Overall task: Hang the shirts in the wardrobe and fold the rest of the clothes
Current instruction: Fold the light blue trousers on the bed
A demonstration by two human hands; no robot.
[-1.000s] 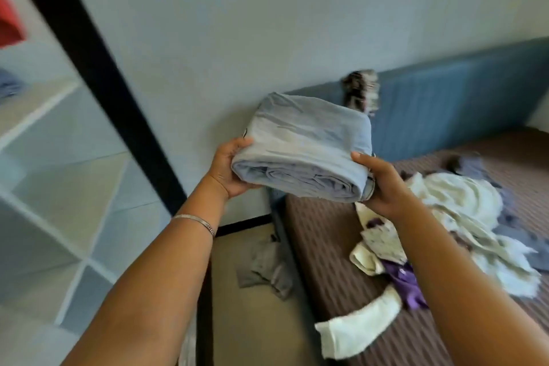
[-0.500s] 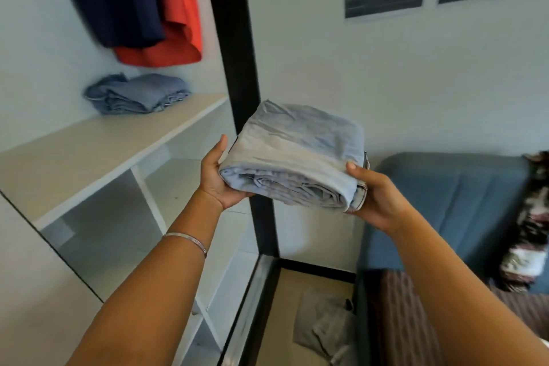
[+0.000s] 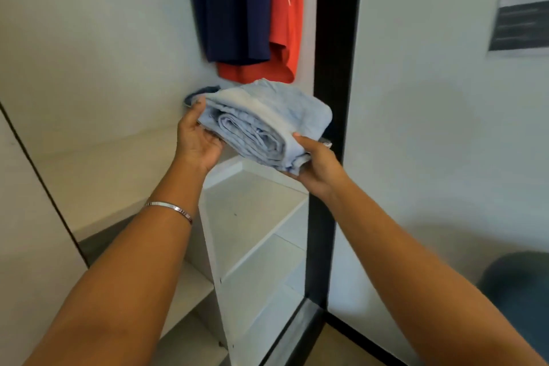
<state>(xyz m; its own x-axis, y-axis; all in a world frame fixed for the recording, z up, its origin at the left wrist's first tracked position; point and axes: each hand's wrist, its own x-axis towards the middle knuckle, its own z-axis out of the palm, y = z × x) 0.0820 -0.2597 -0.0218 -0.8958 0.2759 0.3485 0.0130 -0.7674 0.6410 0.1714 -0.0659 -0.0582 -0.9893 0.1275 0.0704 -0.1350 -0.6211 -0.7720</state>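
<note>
The left hand (image 3: pixel 198 140) and right hand (image 3: pixel 315 166) gripped a folded pale-blue garment (image 3: pixel 264 125) by its ends, above the wardrobe shelf (image 3: pixel 118 163). Two shirts (image 3: pixel 237 9) already hung; shelving this fold seemingly remained.

Both bare forearms reach forward and up, converging ahead of the chest, with a thin metal bangle (image 3: pixel 170 207) ringing the left wrist. The left hand (image 3: pixel 197 135) is turned palm inward, thumb raised and fingers cupped under the far left side of a folded bundle (image 3: pixel 267 122). The right hand (image 3: pixel 316 166) supports the near right corner from below, thumb pressed on top.
</note>
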